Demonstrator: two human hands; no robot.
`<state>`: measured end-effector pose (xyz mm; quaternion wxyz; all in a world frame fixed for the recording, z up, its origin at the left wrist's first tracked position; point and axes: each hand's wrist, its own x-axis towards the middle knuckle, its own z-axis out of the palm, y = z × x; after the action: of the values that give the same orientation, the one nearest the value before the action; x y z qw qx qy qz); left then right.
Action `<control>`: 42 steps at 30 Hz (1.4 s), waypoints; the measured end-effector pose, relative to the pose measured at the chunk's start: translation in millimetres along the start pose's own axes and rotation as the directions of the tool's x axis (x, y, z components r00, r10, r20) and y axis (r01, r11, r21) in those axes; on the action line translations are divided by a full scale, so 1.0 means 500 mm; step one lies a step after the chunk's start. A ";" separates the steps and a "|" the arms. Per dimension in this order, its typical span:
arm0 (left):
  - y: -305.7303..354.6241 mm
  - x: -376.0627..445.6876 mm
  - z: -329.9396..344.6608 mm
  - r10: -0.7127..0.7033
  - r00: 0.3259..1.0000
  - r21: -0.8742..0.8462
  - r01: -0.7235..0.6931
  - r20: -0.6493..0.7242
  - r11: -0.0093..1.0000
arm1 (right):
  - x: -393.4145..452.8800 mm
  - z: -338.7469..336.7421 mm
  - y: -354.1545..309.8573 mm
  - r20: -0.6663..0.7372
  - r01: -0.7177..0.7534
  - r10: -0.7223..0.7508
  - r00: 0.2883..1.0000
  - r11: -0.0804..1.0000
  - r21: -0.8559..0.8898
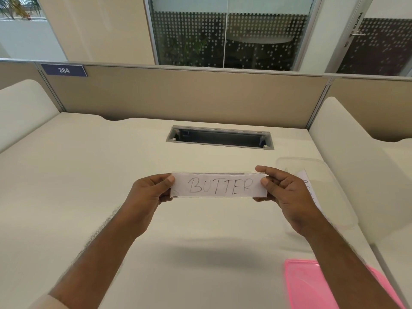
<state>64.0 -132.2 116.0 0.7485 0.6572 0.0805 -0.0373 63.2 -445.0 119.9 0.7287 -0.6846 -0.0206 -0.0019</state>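
Note:
A clear plastic label holder [219, 185] with a white paper slip reading "BUTTER" in handwriting is held level above the desk, facing me. My left hand [149, 197] pinches its left end between thumb and fingers. My right hand [283, 192] pinches its right end the same way. Both forearms reach in from the bottom of the view.
A cream desk [100, 186] has a grey cable slot [219, 138] at the back centre. A clear plastic container [330, 188] with paper slips inside stands at the right, behind my right hand. A pink lid [312, 286] lies at the near right. Beige partitions enclose the desk.

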 end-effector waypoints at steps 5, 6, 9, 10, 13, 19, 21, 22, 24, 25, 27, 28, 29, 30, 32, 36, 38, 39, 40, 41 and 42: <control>-0.003 0.001 0.009 0.002 1.000 -0.004 -0.002 0.001 1.000 | -0.007 -0.009 -0.006 0.001 0.020 -0.020 1.000 0.999 -0.025; -0.004 0.002 0.010 0.001 1.000 -0.002 -0.001 -0.003 1.000 | -0.009 -0.012 -0.008 0.003 0.031 -0.031 1.000 0.999 -0.045; -0.008 0.004 0.014 -0.004 1.000 0.007 0.005 -0.020 1.000 | -0.015 -0.038 -0.013 0.018 0.091 -0.090 0.996 0.953 -0.290; -0.009 0.006 0.015 -0.008 1.000 0.009 0.008 -0.024 1.000 | -0.017 -0.048 -0.015 0.038 0.112 -0.105 0.994 0.916 -0.385; -0.012 0.007 0.024 -0.018 1.000 0.020 0.019 -0.020 1.000 | -0.021 -0.068 -0.020 0.182 0.195 -0.119 0.976 0.849 -0.491; -0.016 0.015 0.046 -0.046 0.999 -0.007 0.047 0.012 0.999 | -0.031 -0.077 -0.016 0.249 0.200 -0.083 0.965 0.845 -0.496; -0.018 0.020 0.054 -0.050 0.999 -0.017 0.050 0.021 0.999 | -0.035 -0.082 -0.019 0.216 0.196 -0.105 0.971 0.867 -0.458; -0.019 0.023 0.057 -0.053 0.998 -0.024 0.053 0.025 0.998 | -0.037 -0.085 -0.021 0.206 0.192 -0.111 0.972 0.881 -0.432; -0.023 0.030 0.065 -0.067 0.997 -0.033 0.068 0.043 0.997 | -0.040 -0.091 -0.023 0.192 0.182 -0.114 0.975 0.905 -0.385; -0.026 0.034 0.069 -0.079 0.995 -0.033 0.081 0.059 0.996 | -0.041 -0.095 -0.024 0.189 0.179 -0.116 0.975 0.915 -0.361; -0.032 0.039 0.079 -0.103 0.991 -0.023 0.106 0.087 0.994 | -0.044 -0.102 -0.023 0.186 0.171 -0.116 0.976 0.934 -0.314; -0.035 0.042 0.084 -0.111 0.989 -0.011 0.113 0.101 0.994 | -0.046 -0.107 -0.022 0.183 0.168 -0.116 0.976 0.939 -0.301; -0.039 0.045 0.088 -0.114 0.987 0.001 0.115 0.115 0.993 | -0.049 -0.113 -0.021 0.173 0.166 -0.117 0.978 0.940 -0.298; -0.043 0.049 0.092 -0.113 0.986 0.009 0.113 0.125 0.994 | -0.051 -0.120 -0.021 0.155 0.162 -0.120 0.981 0.940 -0.301; -0.056 0.057 0.096 -0.100 0.988 0.043 0.095 0.117 0.995 | -0.056 -0.138 -0.022 0.096 0.157 -0.133 0.986 0.934 -0.322; -0.115 0.075 0.109 -0.007 1.000 0.386 0.011 -0.012 0.923 | -0.065 -0.193 -0.020 -0.053 0.147 -0.185 0.981 0.900 -0.411; -0.155 0.083 0.117 0.100 0.995 0.618 -0.079 0.000 0.782 | -0.068 -0.223 -0.018 -0.125 0.127 -0.214 0.969 0.863 -0.489; -0.176 0.087 0.122 0.159 0.987 0.708 -0.132 0.029 0.694 | -0.069 -0.237 -0.018 -0.157 0.113 -0.227 0.961 0.842 -0.527; -0.195 0.091 0.127 0.214 0.975 0.777 -0.183 0.063 0.602 | -0.071 -0.249 -0.017 -0.190 0.097 -0.241 0.952 0.823 -0.559; -0.215 0.096 0.131 0.248 0.964 0.829 -0.216 0.097 0.515 | -0.072 -0.260 -0.017 -0.222 0.083 -0.258 0.940 0.806 -0.586; -0.234 0.102 0.134 0.255 0.959 0.868 -0.227 0.121 0.443 | -0.074 -0.268 -0.017 -0.252 0.073 -0.279 0.927 0.791 -0.607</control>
<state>100.0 -211.6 1.3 0.3056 0.9506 -0.0334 0.0425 29.5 -580.4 118.9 0.4708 -0.8605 0.0380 -0.1908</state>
